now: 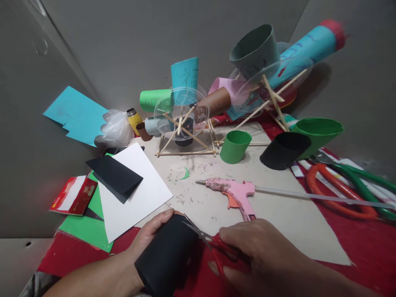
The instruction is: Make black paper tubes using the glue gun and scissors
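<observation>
My left hand [151,229] is wrapped round a black paper tube [168,255] near the front edge of the table. In my right hand [250,247] is a pair of red-handled scissors [213,241], its blades parted at the tube's far rim. One blade lies over the black paper; the other is partly hidden. Just beyond my hands a pink glue gun [233,192] lies on its side, a long clear glue stick [287,194] running out of its back. A small green paper scrap [185,173] lies left of its nozzle.
A stick frame with clear plastic discs [182,119] and coloured paper tubes stands at the back. Green [235,147] and black [283,152] tubes sit to its right, near large orange-handled scissors [328,185]. White paper [123,214] and folded black paper [114,175] lie left.
</observation>
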Available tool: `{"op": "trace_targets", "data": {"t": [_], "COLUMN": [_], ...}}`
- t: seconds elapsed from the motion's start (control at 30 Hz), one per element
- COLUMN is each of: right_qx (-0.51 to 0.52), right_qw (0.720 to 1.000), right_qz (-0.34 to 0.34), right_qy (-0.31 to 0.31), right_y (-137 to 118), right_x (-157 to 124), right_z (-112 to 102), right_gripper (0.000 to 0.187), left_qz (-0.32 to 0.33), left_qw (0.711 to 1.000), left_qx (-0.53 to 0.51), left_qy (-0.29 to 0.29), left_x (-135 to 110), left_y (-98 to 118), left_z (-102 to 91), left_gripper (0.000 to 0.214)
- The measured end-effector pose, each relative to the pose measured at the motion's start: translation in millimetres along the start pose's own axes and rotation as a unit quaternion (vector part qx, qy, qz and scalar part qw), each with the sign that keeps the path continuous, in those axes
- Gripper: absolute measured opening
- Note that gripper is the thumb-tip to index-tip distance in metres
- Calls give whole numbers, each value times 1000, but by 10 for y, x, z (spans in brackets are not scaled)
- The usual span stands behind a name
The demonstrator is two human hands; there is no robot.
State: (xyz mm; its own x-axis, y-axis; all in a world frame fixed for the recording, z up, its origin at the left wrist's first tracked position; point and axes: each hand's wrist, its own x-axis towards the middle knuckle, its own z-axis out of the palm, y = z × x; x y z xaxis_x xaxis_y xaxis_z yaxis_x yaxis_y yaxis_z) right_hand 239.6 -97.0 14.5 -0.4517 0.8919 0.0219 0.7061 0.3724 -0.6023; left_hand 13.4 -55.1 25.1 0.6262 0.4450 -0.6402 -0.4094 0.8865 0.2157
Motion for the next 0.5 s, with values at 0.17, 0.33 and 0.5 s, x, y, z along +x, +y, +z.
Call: {"op": "trace_targets", "data": {"t": [0.17,0.33,0.5], "right_qx": [-14,-14,-37], "right_qw": [1000,1000,999], "right_qz": [-2,-21,-37], "right_qy": [-1,-6,-3], "right_y": [15,12,29], "right_x": [-9,-5,-10], "right_z": [8,-29,-27], "right_gripper": [19,18,20], "left_qz": [-8,-11,10], "left_qw": [1000,1000,999], "left_qx": [6,19,36], "left_qy": [15,-3,2], "left_x": [4,9,27], "left_y": [1,10,15], "left_z": [-14,-31,-19], "left_gripper": [24,26,24]}}
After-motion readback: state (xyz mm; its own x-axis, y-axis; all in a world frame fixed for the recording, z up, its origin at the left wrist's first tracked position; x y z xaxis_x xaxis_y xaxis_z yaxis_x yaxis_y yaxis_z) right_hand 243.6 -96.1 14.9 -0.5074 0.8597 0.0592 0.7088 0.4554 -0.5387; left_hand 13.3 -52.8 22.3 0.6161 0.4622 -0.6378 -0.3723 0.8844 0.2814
